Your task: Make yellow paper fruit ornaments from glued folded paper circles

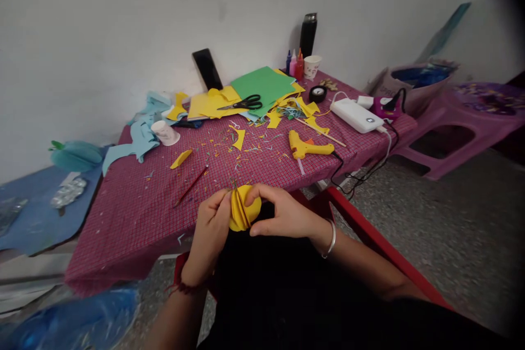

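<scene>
Between my two hands, just off the front edge of the table, is a rounded yellow paper piece [238, 212] made of several folded layers standing out like pages. My left hand [213, 221] pinches its left side, thumb on top. On the other side, my right hand [279, 212] curves round the layers with its thumb below and index finger above. A pencil [191, 186] lies on the cloth beyond my left hand. Further off to the right rests a yellow glue gun [308, 146].
Paper scraps litter the checked tablecloth [123, 219]. Behind them are scissors [246, 103] on green and yellow sheets [262, 87], a phone [207, 68] and a paper cup [165, 132]. A white power bank [356, 115] and cables [359, 178] lie right, near a pink stool [447, 126].
</scene>
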Motion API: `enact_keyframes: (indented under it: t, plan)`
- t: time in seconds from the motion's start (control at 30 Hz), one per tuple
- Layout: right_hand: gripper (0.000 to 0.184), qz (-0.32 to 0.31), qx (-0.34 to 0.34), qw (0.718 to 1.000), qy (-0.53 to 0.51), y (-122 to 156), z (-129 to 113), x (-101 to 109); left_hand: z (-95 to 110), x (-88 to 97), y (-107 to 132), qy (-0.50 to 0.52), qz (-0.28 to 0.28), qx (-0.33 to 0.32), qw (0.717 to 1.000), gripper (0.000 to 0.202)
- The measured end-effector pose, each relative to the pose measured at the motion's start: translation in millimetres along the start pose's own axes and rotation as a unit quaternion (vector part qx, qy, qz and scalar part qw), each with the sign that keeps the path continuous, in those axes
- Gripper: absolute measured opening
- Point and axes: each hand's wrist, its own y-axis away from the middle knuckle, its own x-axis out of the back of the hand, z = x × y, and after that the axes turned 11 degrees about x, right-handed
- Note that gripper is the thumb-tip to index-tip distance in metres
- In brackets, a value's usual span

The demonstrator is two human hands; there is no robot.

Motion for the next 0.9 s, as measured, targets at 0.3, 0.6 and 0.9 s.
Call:
enact_keyframes:
  t: [0.3, 0.6, 0.9]
  plan:
    - [0.048, -0.019, -0.029, 0.996, 0.081, -1.4, -5.8, -0.6, -6.0, -10.9, -13.2, 0.220, -0.024, 0.089, 0.971, 0.020]
    - [0.035, -0.005, -0.022, 0.998, 0.051, -5.2, -2.4, -0.9, -6.6, -12.2, -15.0, 0.182, 0.015, 0.078, 0.980, 0.022]
    - [0.017, 0.003, -0.008, 0.999, 0.042, -4.3, -5.7, -2.3, -9.2, -12.7, -17.9, 0.238, -0.002, 0.105, 0.966, 0.017]
